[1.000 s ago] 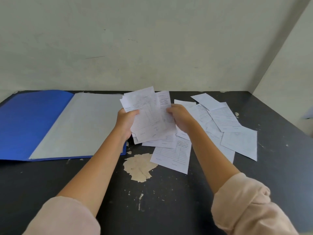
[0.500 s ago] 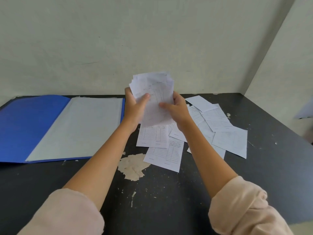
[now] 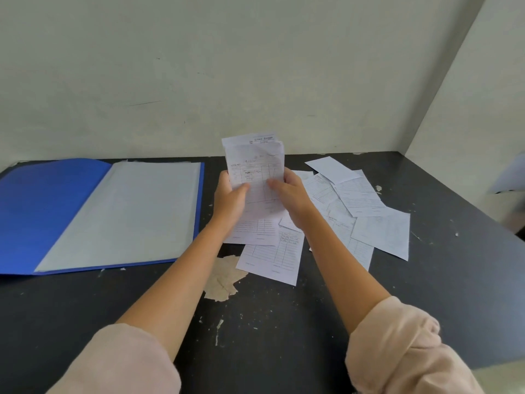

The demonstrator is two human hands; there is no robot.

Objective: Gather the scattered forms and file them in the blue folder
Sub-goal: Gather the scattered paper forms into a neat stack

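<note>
I hold a stack of white printed forms (image 3: 254, 163) upright above the black table. My left hand (image 3: 230, 196) grips its left edge, my right hand (image 3: 289, 194) grips its right edge, thumbs on the front sheet. Several more forms lie scattered on the table: two below my hands (image 3: 271, 258) and a loose overlapping spread to the right (image 3: 360, 206). The blue folder (image 3: 51, 206) lies open flat at the left, its right half covered by a pale grey inner sheet (image 3: 127, 211).
The black table (image 3: 284, 336) has a chipped beige patch (image 3: 224, 277) near the front of the papers. A pale wall runs along the back, and a second wall closes the right side. My rolled pink sleeves fill the lower corners.
Both hands lifted the loose bundle of forms off the table and squared it into a neater upright stack. The view shifted slightly.
</note>
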